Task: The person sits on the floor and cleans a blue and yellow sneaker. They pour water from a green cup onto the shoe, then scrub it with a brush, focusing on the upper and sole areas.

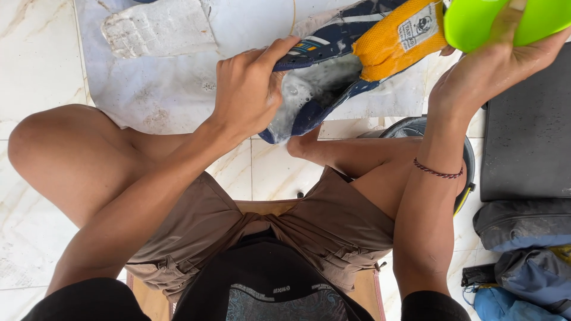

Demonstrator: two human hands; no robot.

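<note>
A navy blue fabric sneaker with a yellow mesh tongue [333, 65], soapy foam inside it, is held up above the person's knees and the white marble tile floor [35, 53]. The left hand [247, 89] grasps the sneaker at its heel end, fingers curled over the collar. The right hand [493, 65] grips a bright green curved plastic piece [476, 21] beside the tongue. A white shoe insole [157, 30] lies on a pale sheet [148, 89] beyond.
</note>
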